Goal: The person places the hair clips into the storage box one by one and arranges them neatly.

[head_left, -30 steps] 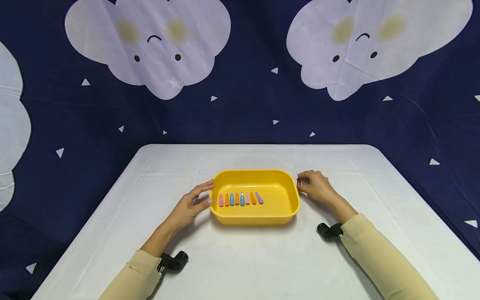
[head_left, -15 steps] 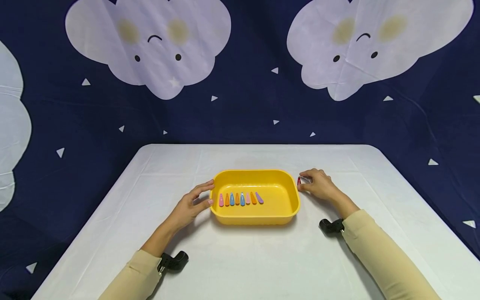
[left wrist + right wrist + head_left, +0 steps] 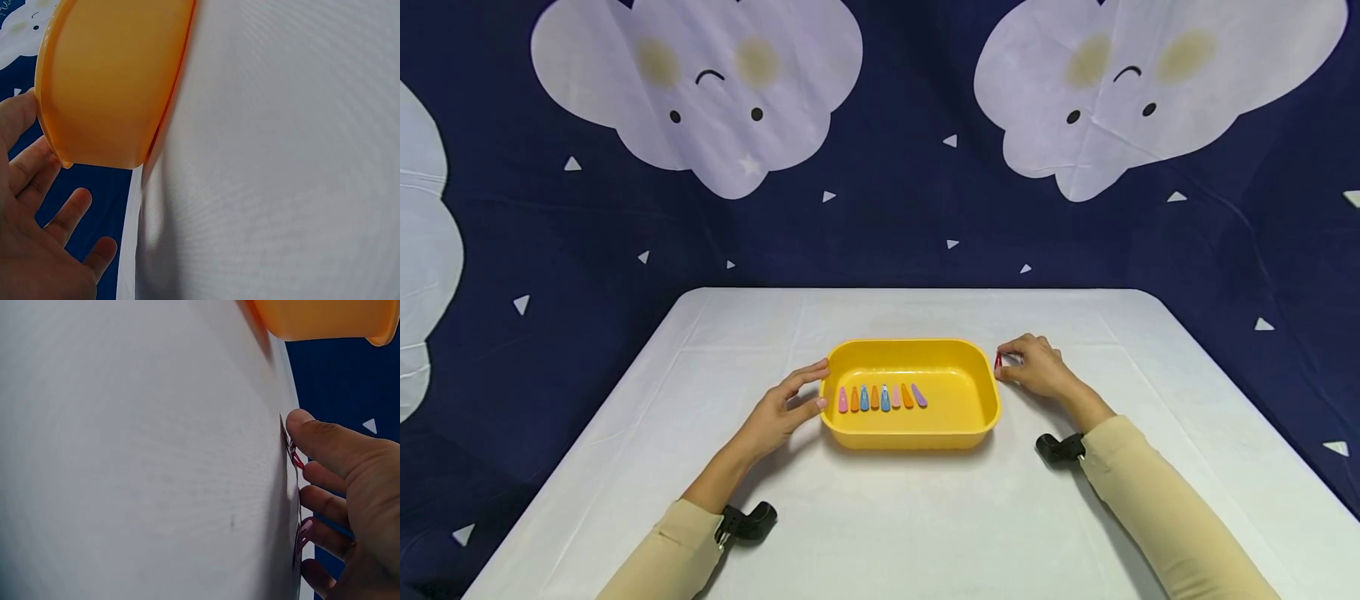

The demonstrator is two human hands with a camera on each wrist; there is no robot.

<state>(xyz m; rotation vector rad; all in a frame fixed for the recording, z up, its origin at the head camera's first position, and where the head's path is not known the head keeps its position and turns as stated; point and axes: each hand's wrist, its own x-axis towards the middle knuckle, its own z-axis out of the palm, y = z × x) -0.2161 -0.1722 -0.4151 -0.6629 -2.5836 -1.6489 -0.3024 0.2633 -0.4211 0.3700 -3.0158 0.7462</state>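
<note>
Thumb and forefinger of my right hand (image 3: pixel 1037 367) pinch a red hair clip (image 3: pixel 998 361) low over the table, beside the right end of a yellow plastic basin (image 3: pixel 910 441). The right wrist view shows the red clip (image 3: pixel 296 457) by the thumb tip, with a pinkish-purple clip (image 3: pixel 304 532) below it near the other fingers. My left hand (image 3: pixel 778 415) touches the basin's left rim with spread, nearly straight fingers. Inside the basin, several snap hair clips (image 3: pixel 885 398) lie in a row: pink, orange, blue and purple.
A white cloth-covered table (image 3: pixel 895 517) bears the basin. Behind it hangs a dark blue curtain (image 3: pixel 895 233) with clouds and small triangles. Black wrist mounts (image 3: pixel 748 522) stick out from both sleeves.
My right hand has shifted very slightly while staying at the red clip. The left hand, the basin and the row of clips keep their places.
</note>
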